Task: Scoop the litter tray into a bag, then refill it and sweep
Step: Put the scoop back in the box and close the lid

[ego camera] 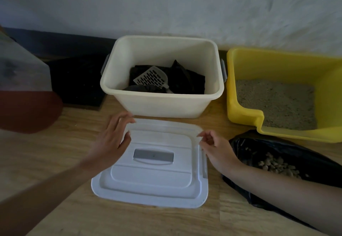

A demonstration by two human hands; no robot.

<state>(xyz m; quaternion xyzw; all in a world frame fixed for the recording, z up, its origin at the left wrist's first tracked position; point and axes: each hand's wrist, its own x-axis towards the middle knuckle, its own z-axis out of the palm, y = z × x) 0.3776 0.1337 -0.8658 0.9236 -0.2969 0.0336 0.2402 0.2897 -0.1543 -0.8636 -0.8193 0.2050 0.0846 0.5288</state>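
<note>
A yellow litter tray (240,95) with grey litter stands at the right by the wall. A cream storage bin (162,104) in the middle holds a white slotted scoop (150,78) lying on black bags. A white lid (151,178) with a grey handle lies flat on the floor in front of the bin. My left hand (112,137) touches the lid's far left edge with fingers nearly straight. My right hand (214,147) is at the lid's far right corner, fingers loosely curled against the rim. An open black bag (262,150) with clumps of litter lies at the right.
A black mat (77,80) lies left of the bin along the dark skirting. A blurred red and grey object (26,95) fills the left edge. The floor is light wood, and a white wall runs behind everything.
</note>
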